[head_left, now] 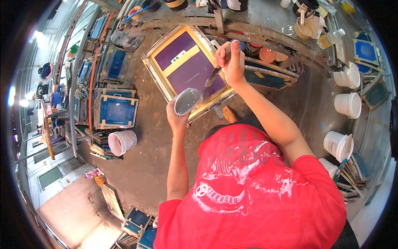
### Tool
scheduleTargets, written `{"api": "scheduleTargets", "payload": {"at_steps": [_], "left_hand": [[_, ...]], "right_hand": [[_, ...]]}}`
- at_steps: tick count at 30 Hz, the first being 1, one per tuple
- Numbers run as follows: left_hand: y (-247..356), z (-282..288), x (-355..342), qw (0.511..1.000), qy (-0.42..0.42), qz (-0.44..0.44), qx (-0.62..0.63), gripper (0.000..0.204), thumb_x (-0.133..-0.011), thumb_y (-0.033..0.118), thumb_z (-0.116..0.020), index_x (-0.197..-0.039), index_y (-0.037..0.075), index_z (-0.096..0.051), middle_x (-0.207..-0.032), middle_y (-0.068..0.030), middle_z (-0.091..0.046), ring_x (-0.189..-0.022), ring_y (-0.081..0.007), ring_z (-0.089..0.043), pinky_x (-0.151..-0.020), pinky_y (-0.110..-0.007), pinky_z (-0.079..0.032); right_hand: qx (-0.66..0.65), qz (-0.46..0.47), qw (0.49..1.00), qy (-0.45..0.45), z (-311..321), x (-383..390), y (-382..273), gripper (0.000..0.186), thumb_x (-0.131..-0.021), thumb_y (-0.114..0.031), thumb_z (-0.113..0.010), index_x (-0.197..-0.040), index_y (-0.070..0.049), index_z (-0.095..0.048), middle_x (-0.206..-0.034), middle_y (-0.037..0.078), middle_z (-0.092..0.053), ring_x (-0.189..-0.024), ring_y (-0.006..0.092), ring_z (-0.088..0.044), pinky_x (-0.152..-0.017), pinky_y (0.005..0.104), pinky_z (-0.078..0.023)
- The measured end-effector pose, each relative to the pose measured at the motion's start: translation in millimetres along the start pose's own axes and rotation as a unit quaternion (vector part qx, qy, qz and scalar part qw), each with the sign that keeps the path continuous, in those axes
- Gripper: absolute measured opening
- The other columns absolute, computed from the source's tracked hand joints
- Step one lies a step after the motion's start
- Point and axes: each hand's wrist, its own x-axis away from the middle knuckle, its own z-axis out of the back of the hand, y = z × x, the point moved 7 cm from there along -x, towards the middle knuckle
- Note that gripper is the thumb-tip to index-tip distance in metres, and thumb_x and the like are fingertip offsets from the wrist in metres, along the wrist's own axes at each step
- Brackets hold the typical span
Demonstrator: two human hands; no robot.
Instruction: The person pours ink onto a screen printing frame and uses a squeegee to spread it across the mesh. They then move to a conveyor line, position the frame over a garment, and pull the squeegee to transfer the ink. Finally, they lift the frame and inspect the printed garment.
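Observation:
My left hand (177,118) is closed around a cup (188,101), which is tilted so that its grey inside shows. Raised to the right of it, my right hand (232,64) grips a flat-bladed spatula (213,77) whose blade points down and toward the cup without touching it. Beneath both hands lies a screen printing frame (164,76) with a purple mesh, yellow tape round its inner border and a yellow strip across it. A small white, red and green patch shows beside that strip.
Blue screen frames (117,111) are stacked at the left, near a pinkish bucket (122,142). White buckets (347,105) line the right side. A bench (265,20) with pots and a bottle (331,38) runs along the far side. Another person (44,72) is at the far left.

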Motion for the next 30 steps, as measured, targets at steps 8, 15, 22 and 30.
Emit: {"api": "scheduleTargets", "payload": {"at_steps": [8,15,22,30], "left_hand": [[36.8,-21.8,-19.6,0.999,-0.022,-0.037,0.020,0.066,-0.069,0.014,-0.091,-0.125,0.001,-0.058,-0.118,-0.0121,-0.065,-0.109,-0.0244,-0.064,-0.094,-0.036,-0.050],[48.4,-26.8,-26.4,0.998,-0.027,-0.057,0.003,0.065,-0.070,0.012,-0.090,-0.125,0.001,-0.058,-0.115,-0.0117,-0.067,-0.106,-0.0222,-0.065,-0.093,-0.034,-0.051],[24.1,0.0,-19.9,1.000,-0.013,-0.007,0.004,0.066,-0.065,0.012,-0.090,-0.123,0.003,-0.060,-0.122,-0.0131,-0.063,-0.116,-0.0305,-0.061,-0.099,-0.040,-0.048],[8.2,17.3,-9.5,0.997,-0.027,0.062,0.036,0.071,-0.067,0.010,-0.091,-0.127,0.000,-0.055,-0.127,-0.0135,-0.061,-0.116,-0.0242,-0.062,-0.097,-0.036,-0.050]], "right_hand": [[0.048,0.036,0.998,0.033,16.2,-2.4,-2.4,0.065,-0.101,-0.065,-0.043,-0.069,-0.008,-0.043,-0.059,0.001,-0.043,-0.054,0.0105,-0.043,-0.054,0.0257,-0.035],[0.062,0.034,0.996,0.059,29.4,-2.2,-4.8,0.065,-0.101,-0.065,-0.043,-0.070,-0.008,-0.044,-0.061,0.001,-0.044,-0.056,0.0104,-0.042,-0.055,0.0254,-0.035],[0.052,0.034,0.997,0.052,26.0,-2.9,-6.4,0.063,-0.101,-0.063,-0.044,-0.072,-0.007,-0.044,-0.061,0.001,-0.044,-0.056,0.0105,-0.043,-0.055,0.0255,-0.036],[0.033,0.014,0.999,-0.012,-4.0,-3.5,11.5,0.062,-0.101,-0.064,-0.044,-0.078,-0.006,-0.047,-0.064,0.002,-0.046,-0.056,0.0107,-0.044,-0.055,0.0255,-0.037]]}}
